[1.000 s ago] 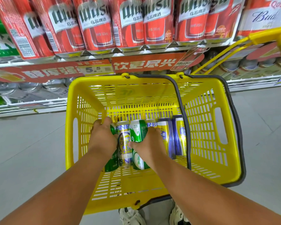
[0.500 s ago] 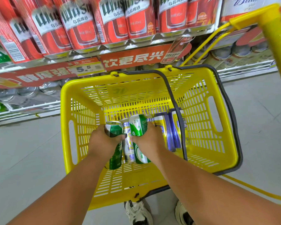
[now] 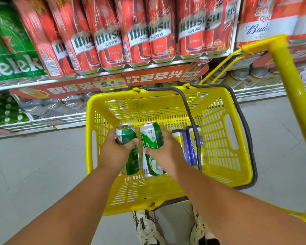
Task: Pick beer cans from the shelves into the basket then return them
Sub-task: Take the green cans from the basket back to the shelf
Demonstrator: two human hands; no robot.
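Beer cans are what this job is about, and two of them are in the person's hands. The left hand [image 3: 117, 152] has its fingers and thumb wrapped round a dark green metal beer can [image 3: 130, 149]. The right hand [image 3: 163, 152] has its fingers wrapped round a lighter green metal beer can with white swirls [image 3: 152, 138]. Both cans are tall and stand almost upright, just beside each other, with their tops near the rim of the yellow plastic shopping basket [image 3: 217, 131].

Each hand grips its can round the middle, which looks like a good way to keep it from slipping or tipping. One can in each hand means two can go at once.

More cans stay inside the basket. A silver can [image 3: 145, 171] peeks out low down between the two green ones. Blue and yellow cans [image 3: 191, 145] stand to the right, under the dark grey basket handle [image 3: 194, 128], which lies folded across the top.

The basket sits near the grey floor, right in front of the store shelves [image 3: 42, 85], so the reach is short. Red beer cans in packs [image 3: 138, 36] fill the upper shelf. Green beer packs [image 3: 9, 50] sit at the left, and silver can tops show on the shelf below.

I think the two green cans are on their way back to the shelves. That green spot at the left may be their home, but I cannot be sure.
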